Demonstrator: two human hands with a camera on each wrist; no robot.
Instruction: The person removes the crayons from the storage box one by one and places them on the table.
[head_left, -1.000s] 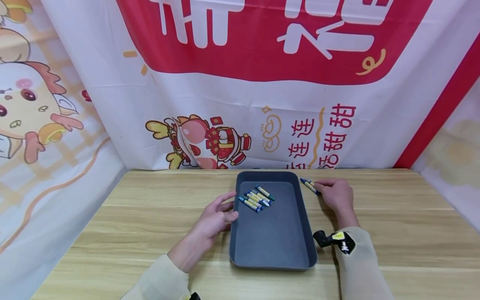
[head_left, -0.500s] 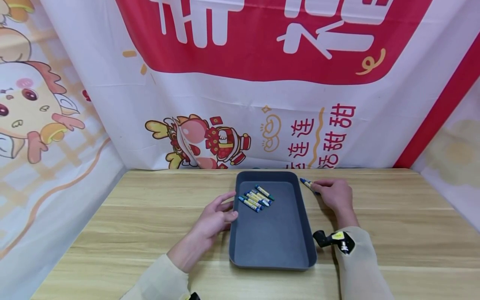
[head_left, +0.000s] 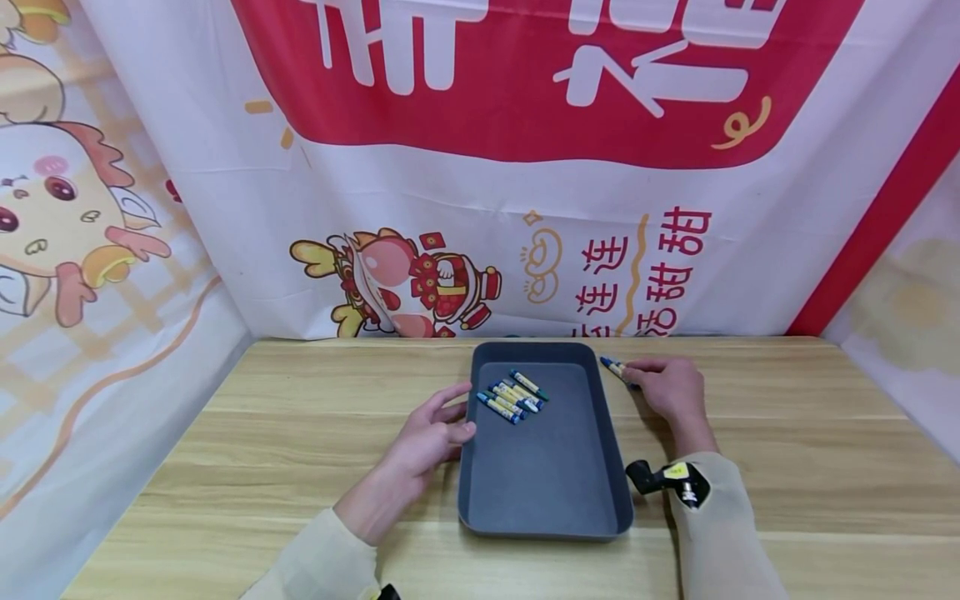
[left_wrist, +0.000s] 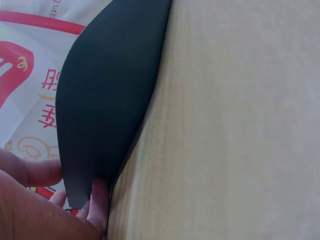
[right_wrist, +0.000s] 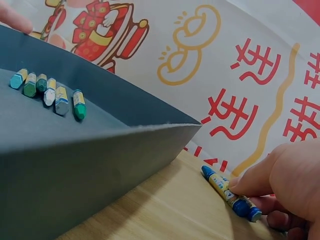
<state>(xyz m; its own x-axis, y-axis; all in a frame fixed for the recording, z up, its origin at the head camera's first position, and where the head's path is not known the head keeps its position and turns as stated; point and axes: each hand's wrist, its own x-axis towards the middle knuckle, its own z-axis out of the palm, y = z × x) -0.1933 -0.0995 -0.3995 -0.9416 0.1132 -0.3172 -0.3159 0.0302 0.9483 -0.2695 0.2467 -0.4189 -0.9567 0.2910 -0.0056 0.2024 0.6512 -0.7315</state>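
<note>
The dark grey tray [head_left: 551, 467] lies in the middle of the table, and my left hand [head_left: 429, 433] grips its left wall, thumb at the rim and fingers [left_wrist: 100, 200] against the outer side. Several paper-wrapped crayons [head_left: 513, 398] in blue, green, white and grey lie grouped inside, toward the tray's far left. Beyond the tray's right wall, my right hand [head_left: 670, 393] pinches a pair of blue crayons [right_wrist: 220, 185] that lie side by side, low over the wood. Its thumb [right_wrist: 255, 175] is on top of them, and the other fingers curl underneath, partly hidden.
The light wooden table [head_left: 322, 417] ends at a white and red printed cloth [head_left: 465, 200] hanging behind it. More printed cloth [head_left: 97, 292] hangs at the left. A black camera mount [head_left: 671, 479] sits on the right sleeve, close to the tray's right wall.
My right thumb and fingers have shifted slightly left over the blue crayons and now cover more of them. The left hand, the tray and the crayons in it stay put.
</note>
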